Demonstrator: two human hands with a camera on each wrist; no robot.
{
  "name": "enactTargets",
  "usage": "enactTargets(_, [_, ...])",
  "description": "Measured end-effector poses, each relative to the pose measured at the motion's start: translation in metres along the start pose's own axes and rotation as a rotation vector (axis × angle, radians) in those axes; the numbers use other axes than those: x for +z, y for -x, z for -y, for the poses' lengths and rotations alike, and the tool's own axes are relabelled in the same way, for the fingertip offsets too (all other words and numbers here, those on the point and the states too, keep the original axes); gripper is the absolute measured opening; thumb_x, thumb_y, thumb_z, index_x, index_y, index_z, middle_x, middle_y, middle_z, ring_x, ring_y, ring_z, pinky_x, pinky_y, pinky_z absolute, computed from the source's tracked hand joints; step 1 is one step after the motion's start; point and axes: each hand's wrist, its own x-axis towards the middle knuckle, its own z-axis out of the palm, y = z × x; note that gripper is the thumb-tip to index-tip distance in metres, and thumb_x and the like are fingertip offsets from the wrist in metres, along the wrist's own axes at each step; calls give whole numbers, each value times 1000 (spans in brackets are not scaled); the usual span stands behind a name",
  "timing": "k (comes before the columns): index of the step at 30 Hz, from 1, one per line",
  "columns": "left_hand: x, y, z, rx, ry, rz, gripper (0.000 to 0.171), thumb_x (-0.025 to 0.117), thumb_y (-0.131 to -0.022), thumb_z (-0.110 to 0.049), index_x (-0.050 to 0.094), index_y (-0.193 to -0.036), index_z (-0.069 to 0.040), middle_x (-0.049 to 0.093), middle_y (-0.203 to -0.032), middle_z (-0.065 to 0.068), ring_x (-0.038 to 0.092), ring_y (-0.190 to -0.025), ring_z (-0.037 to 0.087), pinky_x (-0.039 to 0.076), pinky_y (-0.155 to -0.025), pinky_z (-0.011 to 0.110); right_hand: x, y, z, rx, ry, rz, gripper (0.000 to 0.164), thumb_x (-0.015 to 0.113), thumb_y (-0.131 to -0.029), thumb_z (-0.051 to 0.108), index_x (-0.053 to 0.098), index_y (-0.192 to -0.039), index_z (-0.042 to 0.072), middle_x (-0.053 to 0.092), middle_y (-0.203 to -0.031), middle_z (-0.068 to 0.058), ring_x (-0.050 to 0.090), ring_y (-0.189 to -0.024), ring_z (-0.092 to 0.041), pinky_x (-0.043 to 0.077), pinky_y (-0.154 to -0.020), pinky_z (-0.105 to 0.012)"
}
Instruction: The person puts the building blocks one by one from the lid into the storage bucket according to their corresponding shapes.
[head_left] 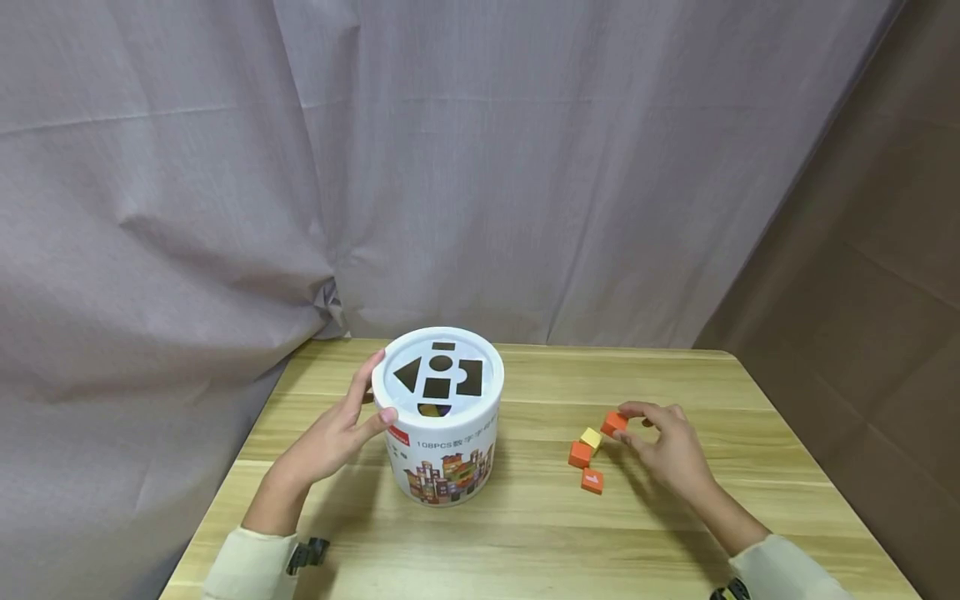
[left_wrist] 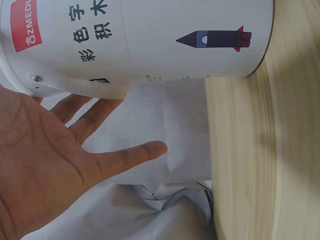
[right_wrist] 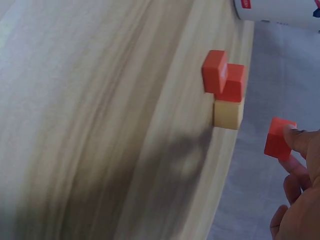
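Observation:
A white bucket [head_left: 463, 454] with shape cutouts in its lid [head_left: 390, 387] stands upright on the table. My left hand [head_left: 333, 442] rests against its left side near the rim, thumb at the front, fingers fairly straight and spread. In the left wrist view, the little finger of that hand [left_wrist: 45, 165] points away from the bucket wall. Between thumb and fingers my right hand [head_left: 671, 450] pinches an orange block [right_wrist: 280, 138], raised above the tabletop. Close by lie a yellow block [head_left: 591, 440], another orange block [head_left: 579, 454] and an orange block with a white 1 [head_left: 592, 481].
The wooden table [head_left: 525, 550] carries the bucket and blocks. A grey curtain [head_left: 487, 192] hangs behind its far edge, with a brown curtain [head_left: 862, 333] on the right. Through the lid's front cutout, coloured pieces [head_left: 432, 410] show inside the bucket.

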Motion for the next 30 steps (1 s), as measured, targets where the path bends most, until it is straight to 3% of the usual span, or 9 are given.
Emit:
enactTargets(8, [-1,1,-2,-21,-12,-2,90,65,-112,-42,2,-176,-47,50,-168,20,55,-148,49,43,-113,84,-10,-6,17,-59,-1,-51,49,99,-77,0,81,-122,8,84,-109,-5,60,-96,-20,48,-75,-28])
enactTargets(13, [0,1,-3,-28,-18,-2,89,64,-112,-43,2,-176,-48,50,-168,20,56,-148,49,44,-112,84,-16,-11,29,-94,-17,-78,49,100,-76,1,81,-121,10,84,-107,-3,59,-95,-19,43,-72,-20])
enactTargets(20, [0,1,-2,-22,-9,-1,89,64,-112,-43,2,-176,-48,49,-169,21,55,-149,50,43,-113,85,-21,-17,44,-116,-36,-84,49,100,-77,1,81,-121,11,83,-107,-3,58,-95,-14,43,-78,-21])
enactTargets(30, [1,1,-1,-29,-10,-2,89,64,-113,-43,1,-176,-49,50,-168,22,54,-149,52,42,-113,85,-25,-22,61,-135,-83,-79,50,100,-75,-2,82,-121,11,84,-110,-2,58,-96,-14,42,-83,-16])
